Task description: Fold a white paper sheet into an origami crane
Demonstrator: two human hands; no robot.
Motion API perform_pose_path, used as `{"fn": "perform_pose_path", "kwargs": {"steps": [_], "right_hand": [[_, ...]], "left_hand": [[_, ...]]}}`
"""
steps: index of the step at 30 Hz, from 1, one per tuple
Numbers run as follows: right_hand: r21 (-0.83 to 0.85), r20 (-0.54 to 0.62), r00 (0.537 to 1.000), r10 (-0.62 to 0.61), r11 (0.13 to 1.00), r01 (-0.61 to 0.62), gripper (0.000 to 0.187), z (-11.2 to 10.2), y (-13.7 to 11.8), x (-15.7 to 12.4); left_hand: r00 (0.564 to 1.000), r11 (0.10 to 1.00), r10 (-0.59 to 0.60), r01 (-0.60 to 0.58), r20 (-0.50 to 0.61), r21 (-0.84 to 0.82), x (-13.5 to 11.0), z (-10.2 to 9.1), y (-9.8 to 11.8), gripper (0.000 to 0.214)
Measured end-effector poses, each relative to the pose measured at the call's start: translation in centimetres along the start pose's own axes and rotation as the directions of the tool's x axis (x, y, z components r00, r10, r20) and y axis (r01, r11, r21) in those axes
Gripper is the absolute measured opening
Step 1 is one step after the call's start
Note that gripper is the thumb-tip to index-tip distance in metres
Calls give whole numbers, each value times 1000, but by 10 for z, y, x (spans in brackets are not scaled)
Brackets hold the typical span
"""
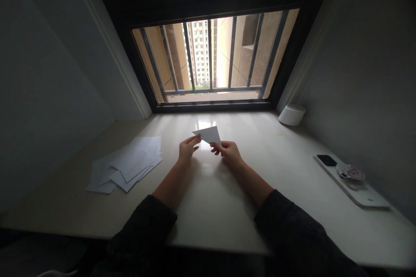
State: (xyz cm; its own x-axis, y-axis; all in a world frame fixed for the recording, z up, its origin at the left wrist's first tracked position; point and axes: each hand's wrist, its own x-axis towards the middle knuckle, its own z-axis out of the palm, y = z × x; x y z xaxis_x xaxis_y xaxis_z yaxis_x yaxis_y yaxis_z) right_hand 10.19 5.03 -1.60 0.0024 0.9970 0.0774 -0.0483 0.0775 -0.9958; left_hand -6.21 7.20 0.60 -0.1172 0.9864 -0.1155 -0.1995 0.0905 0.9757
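Head view: one paper triangle [209, 134] between left hand [187, 149] and right hand [229, 151].

Loose white sheets [126, 169] are lying fanned out on the left of the pale worktop [211, 212]. A round white container [291, 114] is sitting in the far right corner. A white phone [364, 194] is lying near the right wall. Daylight is coming through the barred window [211, 56].

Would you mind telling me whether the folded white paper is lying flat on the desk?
No, the folded paper is raised above the desk, pinched by the left hand and the right hand.
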Motion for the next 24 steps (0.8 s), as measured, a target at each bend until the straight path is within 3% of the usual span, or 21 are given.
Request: {"fn": "perform_pose_path", "kwargs": {"steps": [5,13,21,24], "right_hand": [[-28,1,1000,-15,999,15,37,-2,-1,0],[-44,6,1000,-19,999,20,37,-1,1,0],[-88,-21,999,-24,996,22,40,-9,2,5],[-88,-13,1000,-17,996,16,40,-15,2,8]], "left_hand": [[995,996,-38,30,-97,-82,4,-4,5,41],[994,996,-18,8,-111,-91,4,-1,-2,33],[974,965,212,-195,-83,174,5,-5,-2,36],[971,955,230,-214,-58,204,3,-5,0,36]]}}
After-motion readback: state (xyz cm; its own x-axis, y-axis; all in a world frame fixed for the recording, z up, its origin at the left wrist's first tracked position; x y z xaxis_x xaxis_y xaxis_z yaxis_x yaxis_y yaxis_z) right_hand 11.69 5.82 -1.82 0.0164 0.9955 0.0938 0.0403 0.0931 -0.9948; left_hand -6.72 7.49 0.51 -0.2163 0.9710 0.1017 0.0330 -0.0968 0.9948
